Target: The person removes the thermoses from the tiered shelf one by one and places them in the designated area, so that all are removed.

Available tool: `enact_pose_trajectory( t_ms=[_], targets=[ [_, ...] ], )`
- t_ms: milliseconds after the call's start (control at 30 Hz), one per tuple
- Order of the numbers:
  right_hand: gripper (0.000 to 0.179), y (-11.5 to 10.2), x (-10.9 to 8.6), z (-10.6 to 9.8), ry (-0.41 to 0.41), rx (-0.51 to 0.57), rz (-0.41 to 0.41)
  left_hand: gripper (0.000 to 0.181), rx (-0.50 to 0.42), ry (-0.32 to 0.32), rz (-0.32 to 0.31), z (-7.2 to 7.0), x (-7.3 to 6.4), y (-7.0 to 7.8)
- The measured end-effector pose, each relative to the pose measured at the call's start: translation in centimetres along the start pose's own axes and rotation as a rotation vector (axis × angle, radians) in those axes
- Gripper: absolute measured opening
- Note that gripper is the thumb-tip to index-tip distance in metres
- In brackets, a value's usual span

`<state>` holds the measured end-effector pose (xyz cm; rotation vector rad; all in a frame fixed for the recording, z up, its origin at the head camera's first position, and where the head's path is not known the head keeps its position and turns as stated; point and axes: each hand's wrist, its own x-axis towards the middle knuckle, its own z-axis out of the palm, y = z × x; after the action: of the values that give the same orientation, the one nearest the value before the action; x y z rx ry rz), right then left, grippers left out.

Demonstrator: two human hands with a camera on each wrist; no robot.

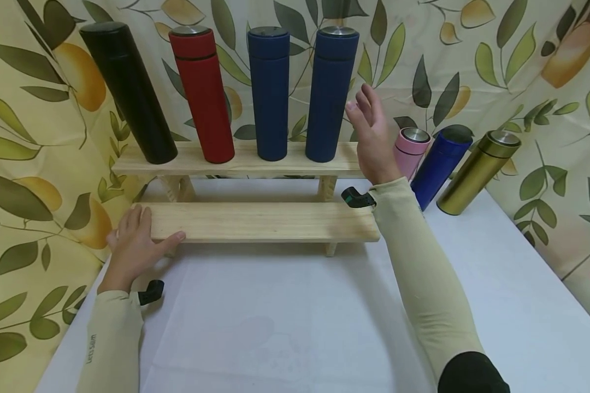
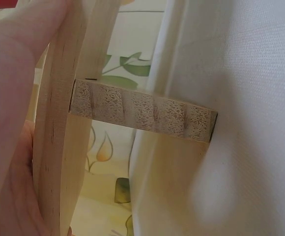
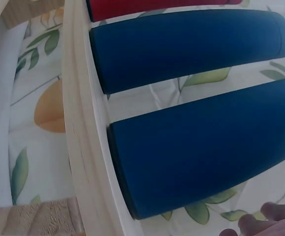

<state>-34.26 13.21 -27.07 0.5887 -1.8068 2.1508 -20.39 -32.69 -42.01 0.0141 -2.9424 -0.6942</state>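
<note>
My left hand (image 1: 135, 248) grips the left end of the lower shelf (image 1: 265, 222) of a two-step wooden stand, its thumb along the front edge. In the left wrist view that hand (image 2: 10, 108) lies against the board (image 2: 51, 147). On the upper shelf (image 1: 295, 166) stand a black thermos (image 1: 130, 93), a red thermos (image 1: 202, 95) and two blue thermoses. My right hand (image 1: 373, 136) is raised just right of the rightmost blue thermos (image 1: 331, 95), fingers extended, holding nothing. In the right wrist view, fingertips (image 3: 260, 223) show below that thermos (image 3: 211, 147), apart from it.
Right of the stand, a pink thermos (image 1: 407, 150), a shiny blue thermos (image 1: 442, 164) and a gold thermos (image 1: 479, 172) stand on the white-covered table (image 1: 285, 322). Leaf-patterned cloth (image 1: 472, 54) hangs behind and at both sides.
</note>
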Motion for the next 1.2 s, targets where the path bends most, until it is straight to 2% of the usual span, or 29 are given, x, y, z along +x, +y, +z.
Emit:
enact_pose_trajectory(
  t_ms=[600,867,1200],
  targets=[
    [0.081,1.0,1.0,1.0,-0.032,0.027,0.073,0.123,-0.001,-0.006,-0.008,-0.1,0.0,0.0],
    [0.072,1.3,1.8,1.8,-0.061,0.046,0.038,0.123,0.008,-0.005,-0.008,-0.2,0.0,-0.2],
    [0.073,0.9,2.7,2.4,-0.044,-0.016,0.084,0.123,0.006,-0.001,-0.003,-0.2,0.0,-0.3]
  ],
)
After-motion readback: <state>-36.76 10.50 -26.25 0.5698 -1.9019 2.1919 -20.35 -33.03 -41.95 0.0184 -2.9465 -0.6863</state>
